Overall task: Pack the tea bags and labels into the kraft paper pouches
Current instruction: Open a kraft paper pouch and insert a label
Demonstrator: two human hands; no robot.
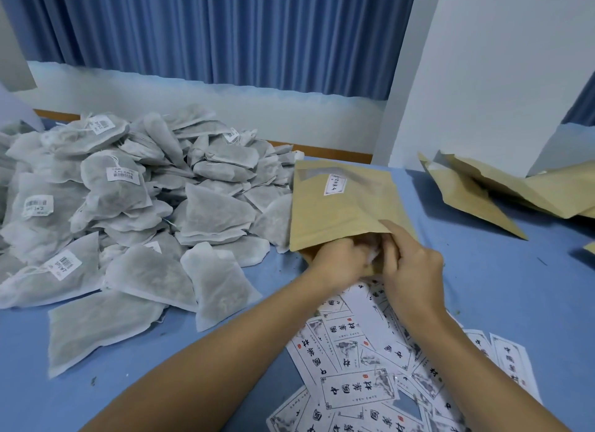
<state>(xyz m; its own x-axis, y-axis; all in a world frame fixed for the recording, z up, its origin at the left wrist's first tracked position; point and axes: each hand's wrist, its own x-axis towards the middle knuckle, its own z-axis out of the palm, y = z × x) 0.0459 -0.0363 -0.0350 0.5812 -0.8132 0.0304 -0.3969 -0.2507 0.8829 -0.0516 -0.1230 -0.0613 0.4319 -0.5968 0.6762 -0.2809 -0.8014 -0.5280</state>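
Note:
A kraft paper pouch point(341, 206) with a small white sticker lies on the blue table, its open mouth toward me. My left hand point(335, 258) reaches into the mouth, its fingers curled round something white that is mostly hidden. My right hand point(415, 264) grips the pouch's near edge and holds the mouth apart. A large heap of grey-white tea bags point(128, 206) fills the left side, some with barcode tags. Printed white labels point(370, 367) lie scattered under my forearms.
More kraft pouches point(502, 190) lie in a loose pile at the right rear, beside a white pillar point(483, 77). Blue curtains hang behind the table. Bare blue tabletop point(499, 287) shows to the right of my hands.

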